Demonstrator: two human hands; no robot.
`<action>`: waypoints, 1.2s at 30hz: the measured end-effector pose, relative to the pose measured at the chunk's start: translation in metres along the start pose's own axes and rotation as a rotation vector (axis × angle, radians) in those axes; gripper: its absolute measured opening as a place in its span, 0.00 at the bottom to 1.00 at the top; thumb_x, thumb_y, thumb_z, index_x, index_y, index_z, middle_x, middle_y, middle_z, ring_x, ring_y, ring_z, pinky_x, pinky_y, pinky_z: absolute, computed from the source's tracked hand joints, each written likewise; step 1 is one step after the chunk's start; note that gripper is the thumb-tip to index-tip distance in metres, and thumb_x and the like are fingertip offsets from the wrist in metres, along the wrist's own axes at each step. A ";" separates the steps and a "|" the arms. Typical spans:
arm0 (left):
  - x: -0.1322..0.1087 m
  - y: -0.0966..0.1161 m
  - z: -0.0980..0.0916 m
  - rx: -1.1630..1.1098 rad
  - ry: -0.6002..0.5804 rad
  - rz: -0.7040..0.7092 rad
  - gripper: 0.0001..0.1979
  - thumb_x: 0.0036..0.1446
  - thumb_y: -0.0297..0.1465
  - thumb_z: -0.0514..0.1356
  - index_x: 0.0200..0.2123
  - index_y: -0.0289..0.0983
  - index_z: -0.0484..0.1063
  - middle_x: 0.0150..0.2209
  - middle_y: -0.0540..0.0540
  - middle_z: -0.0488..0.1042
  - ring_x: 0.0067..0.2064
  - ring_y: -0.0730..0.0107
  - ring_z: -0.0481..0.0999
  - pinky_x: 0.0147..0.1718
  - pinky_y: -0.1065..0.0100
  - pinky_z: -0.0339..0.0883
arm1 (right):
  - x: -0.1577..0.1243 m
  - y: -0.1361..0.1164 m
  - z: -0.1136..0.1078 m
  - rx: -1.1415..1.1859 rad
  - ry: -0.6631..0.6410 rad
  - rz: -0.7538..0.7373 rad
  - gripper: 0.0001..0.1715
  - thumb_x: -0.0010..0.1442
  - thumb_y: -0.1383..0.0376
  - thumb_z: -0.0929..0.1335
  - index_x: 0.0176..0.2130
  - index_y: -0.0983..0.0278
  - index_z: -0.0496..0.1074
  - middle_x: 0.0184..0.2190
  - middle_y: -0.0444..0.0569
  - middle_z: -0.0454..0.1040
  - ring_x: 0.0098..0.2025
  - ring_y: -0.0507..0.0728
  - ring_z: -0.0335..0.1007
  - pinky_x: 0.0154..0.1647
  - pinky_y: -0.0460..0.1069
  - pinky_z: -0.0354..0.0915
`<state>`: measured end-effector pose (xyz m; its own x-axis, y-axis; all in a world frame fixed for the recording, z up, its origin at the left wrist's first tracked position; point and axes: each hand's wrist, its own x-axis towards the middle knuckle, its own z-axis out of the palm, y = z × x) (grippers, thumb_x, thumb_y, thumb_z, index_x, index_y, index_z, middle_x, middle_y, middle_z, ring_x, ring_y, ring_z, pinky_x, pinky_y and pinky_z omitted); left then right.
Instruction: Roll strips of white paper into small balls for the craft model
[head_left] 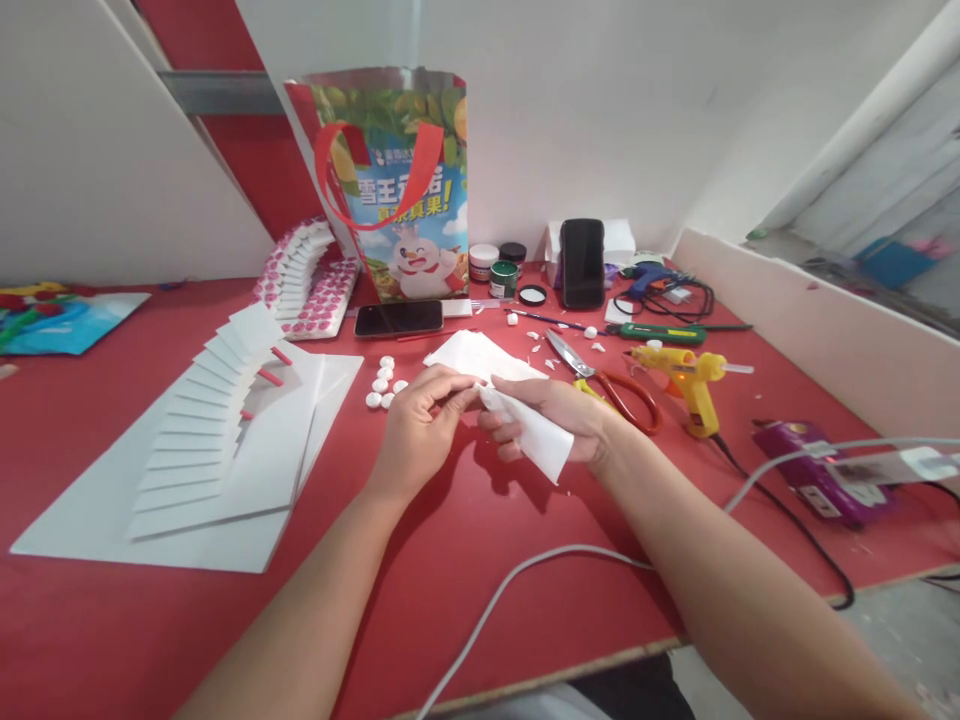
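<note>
Red surface (585, 620) meets a pale wall (570, 120). Above it, the left hand (424, 425) pinches the narrow tip of a white sheet (546, 446), its fingers closed, and the right hand (562, 405) clasps the same sheet close by. Just beyond lie more white sheets (480, 352), with white discs (373, 400) near the left hand and scissors (637, 390) near the right. Farther out sit a yellow glue gun (694, 385), a stepped white piece (195, 430) and, at the back, a printed bag (412, 250).

Red table (90, 640), white wall (585, 120) behind
</note>
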<state>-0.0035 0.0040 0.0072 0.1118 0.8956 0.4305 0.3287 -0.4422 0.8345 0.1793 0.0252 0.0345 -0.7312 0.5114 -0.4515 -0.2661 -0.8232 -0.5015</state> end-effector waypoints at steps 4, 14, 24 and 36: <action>-0.001 0.000 0.002 0.014 0.002 0.009 0.07 0.63 0.29 0.60 0.36 0.38 0.80 0.36 0.46 0.78 0.39 0.68 0.77 0.40 0.69 0.70 | 0.002 0.001 -0.002 -0.125 0.070 -0.130 0.09 0.64 0.65 0.70 0.33 0.68 0.72 0.25 0.42 0.63 0.22 0.46 0.51 0.22 0.42 0.55; -0.004 0.003 0.010 0.002 0.134 -0.200 0.07 0.60 0.33 0.62 0.35 0.36 0.80 0.35 0.46 0.80 0.37 0.66 0.78 0.37 0.68 0.72 | 0.014 0.017 0.006 -1.179 0.653 -0.726 0.10 0.60 0.61 0.69 0.30 0.64 0.71 0.24 0.43 0.71 0.26 0.50 0.61 0.28 0.46 0.55; -0.009 0.002 0.016 0.362 0.198 0.194 0.11 0.67 0.29 0.56 0.37 0.35 0.78 0.32 0.45 0.78 0.35 0.67 0.77 0.37 0.66 0.69 | 0.019 0.028 0.007 -1.066 0.679 -0.825 0.11 0.60 0.60 0.68 0.29 0.64 0.71 0.23 0.44 0.72 0.25 0.51 0.63 0.27 0.46 0.56; -0.009 0.010 0.016 0.139 0.148 0.110 0.10 0.67 0.30 0.56 0.41 0.37 0.79 0.38 0.44 0.78 0.40 0.67 0.78 0.40 0.67 0.72 | 0.010 0.024 0.010 -1.155 0.703 -0.840 0.11 0.60 0.60 0.68 0.30 0.64 0.71 0.24 0.45 0.74 0.25 0.51 0.63 0.27 0.46 0.57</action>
<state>0.0142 -0.0073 0.0063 0.0187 0.8210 0.5706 0.4494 -0.5167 0.7287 0.1599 0.0079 0.0251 -0.1184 0.9803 0.1579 0.4115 0.1932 -0.8907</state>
